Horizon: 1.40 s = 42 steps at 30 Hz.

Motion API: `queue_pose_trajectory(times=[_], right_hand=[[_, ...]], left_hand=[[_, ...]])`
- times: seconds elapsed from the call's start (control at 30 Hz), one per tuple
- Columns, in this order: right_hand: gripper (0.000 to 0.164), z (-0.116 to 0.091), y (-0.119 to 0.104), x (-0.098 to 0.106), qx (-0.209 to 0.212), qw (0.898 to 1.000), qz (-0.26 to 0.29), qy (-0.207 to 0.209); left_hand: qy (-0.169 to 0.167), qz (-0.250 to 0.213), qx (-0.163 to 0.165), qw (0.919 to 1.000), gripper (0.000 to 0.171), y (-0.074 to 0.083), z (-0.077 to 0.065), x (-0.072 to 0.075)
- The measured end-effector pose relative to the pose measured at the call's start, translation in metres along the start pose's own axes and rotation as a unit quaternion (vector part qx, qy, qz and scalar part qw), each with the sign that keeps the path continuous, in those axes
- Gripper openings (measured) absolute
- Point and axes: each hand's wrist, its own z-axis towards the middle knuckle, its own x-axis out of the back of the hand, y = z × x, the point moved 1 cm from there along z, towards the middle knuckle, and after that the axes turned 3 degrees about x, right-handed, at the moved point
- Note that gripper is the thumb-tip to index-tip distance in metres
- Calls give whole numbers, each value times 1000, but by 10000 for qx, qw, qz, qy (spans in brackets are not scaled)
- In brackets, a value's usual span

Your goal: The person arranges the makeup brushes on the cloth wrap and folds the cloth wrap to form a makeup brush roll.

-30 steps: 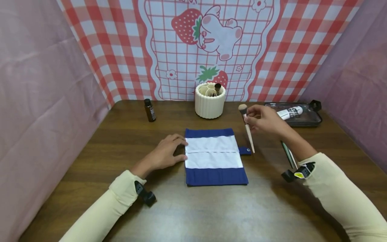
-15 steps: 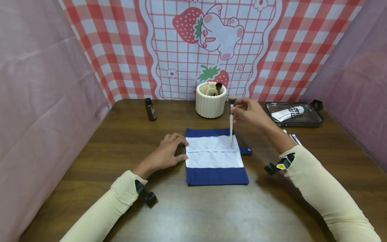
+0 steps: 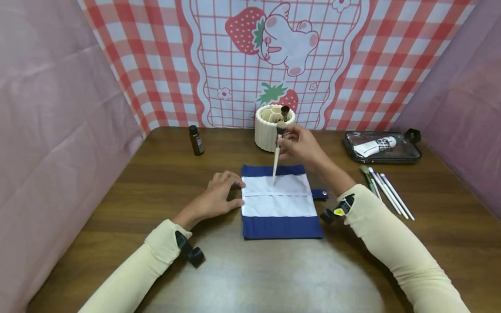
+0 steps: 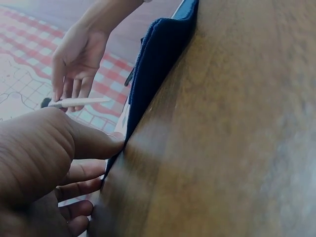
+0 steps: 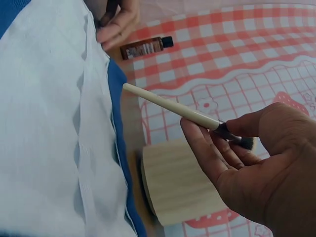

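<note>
My right hand (image 3: 301, 143) pinches a makeup brush (image 3: 276, 161) near its dark bristle end, with the pale handle slanting down. In the head view its tip appears over the upper part of a blue and white cloth brush roll (image 3: 279, 206), which lies unfolded on the table. In the right wrist view the brush (image 5: 170, 104) is between thumb and fingers, its handle tip close to the roll's blue edge. My left hand (image 3: 219, 195) rests at the roll's left edge, thumb and fingertips touching it. The left wrist view shows the thumb on the blue edge (image 4: 158, 64).
A cream ribbed holder (image 3: 266, 134) with a dark brush stands behind the roll. To its left is a small brown bottle (image 3: 196, 141). On the right are a clear case (image 3: 405, 152) with a white tube (image 3: 373, 147), and several slim brushes (image 3: 391, 193).
My right hand has carried the brush left, from beside the roll to over its upper part. The slim brushes on the right have come into fuller view. The left hand stays at the roll's edge.
</note>
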Motion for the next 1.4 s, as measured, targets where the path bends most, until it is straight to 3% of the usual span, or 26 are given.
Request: queue_pose_trajectory(times=[0.47,0.67,0.97,1.27,1.4], right_hand=[[33,6,15,-37,-116,9985,317,-432],[46,6,25,-47,-267,9973,186,-655],[56,-2,33,-51,-537,9925,-43,-1099],[50,-9,36,-52,-668,9882,27,-1379],[46,-11,36,-52,-731,9830,-385,-1641]], left_hand=[[34,48,34,10000,39,0,2,0],[71,48,21,10000,39,1,2,0],[60,52,53,10000,39,2,1,0],[55,25,42,10000,40,2,1,1],[20,29,79,10000,40,2,0,1]])
